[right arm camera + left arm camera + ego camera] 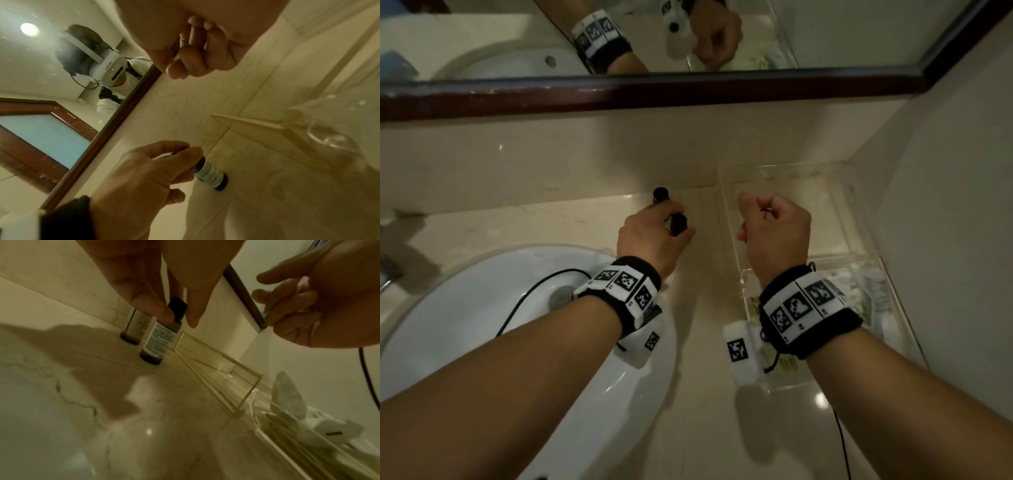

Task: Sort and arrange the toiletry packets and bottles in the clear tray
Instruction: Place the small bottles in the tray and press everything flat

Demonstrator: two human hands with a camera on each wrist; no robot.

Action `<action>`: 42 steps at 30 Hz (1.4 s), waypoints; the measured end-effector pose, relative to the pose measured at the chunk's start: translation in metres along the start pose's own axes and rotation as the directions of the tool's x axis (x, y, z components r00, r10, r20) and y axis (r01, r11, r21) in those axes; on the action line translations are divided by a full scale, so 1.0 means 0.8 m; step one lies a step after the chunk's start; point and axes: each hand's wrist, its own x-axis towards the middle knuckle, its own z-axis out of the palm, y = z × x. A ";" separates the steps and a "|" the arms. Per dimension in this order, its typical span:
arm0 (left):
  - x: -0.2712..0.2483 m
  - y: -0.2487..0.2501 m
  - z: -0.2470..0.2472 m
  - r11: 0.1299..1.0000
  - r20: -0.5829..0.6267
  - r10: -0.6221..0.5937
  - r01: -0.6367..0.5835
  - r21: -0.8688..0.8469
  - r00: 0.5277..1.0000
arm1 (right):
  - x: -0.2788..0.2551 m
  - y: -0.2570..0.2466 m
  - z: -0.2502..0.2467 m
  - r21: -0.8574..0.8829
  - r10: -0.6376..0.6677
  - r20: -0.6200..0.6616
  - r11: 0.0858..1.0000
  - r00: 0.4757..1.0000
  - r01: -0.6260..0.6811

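While my left hand (650, 236) pinches the neck of a small dark bottle with a black cap and pale printed label (159, 339), that bottle stands upright on the beige marble worktop (698, 428), just outside the left wall of the clear acrylic tray (726, 205). A second small dark bottle with a plain pale label (133, 327) stands right behind it, against the backsplash, and I cannot tell whether the two touch. My right hand (774, 229) hovers above the tray's far compartment with its fingers curled into a loose fist, and I see nothing in it. That far compartment shows only bare floor through its walls. The near compartment, under my right wrist, holds a stack of white and pale green toiletry packets (873, 291), some standing on edge in the left wrist view. To the left of the bottles sits the white round washbasin (465, 308), and a dark-framed mirror (654, 92) runs along the wall above.
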 end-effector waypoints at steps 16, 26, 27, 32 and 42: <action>-0.004 -0.045 -0.044 0.998 -0.030 -0.016 0.014 -0.063 0.999 | 0.017 -0.004 0.077 -0.320 0.006 0.269 0.944 0.963 0.084; -0.015 -0.073 -0.083 0.986 -0.135 -0.097 0.076 -0.148 0.986 | 0.017 0.006 0.141 -0.514 -0.025 0.393 0.823 0.919 0.242; -0.016 -0.075 -0.085 0.984 -0.145 -0.103 0.079 -0.160 0.984 | 0.018 0.007 0.143 -0.531 -0.022 0.389 0.811 0.921 0.244; -0.025 -0.082 -0.093 0.985 -0.180 -0.093 0.064 -0.162 0.979 | 0.019 0.013 0.148 -0.567 -0.016 0.374 0.787 0.927 0.242; -0.044 -0.067 -0.084 0.993 -0.158 -0.058 0.040 -0.112 0.986 | 0.002 -0.003 0.112 -0.467 -0.054 0.237 0.869 0.970 0.162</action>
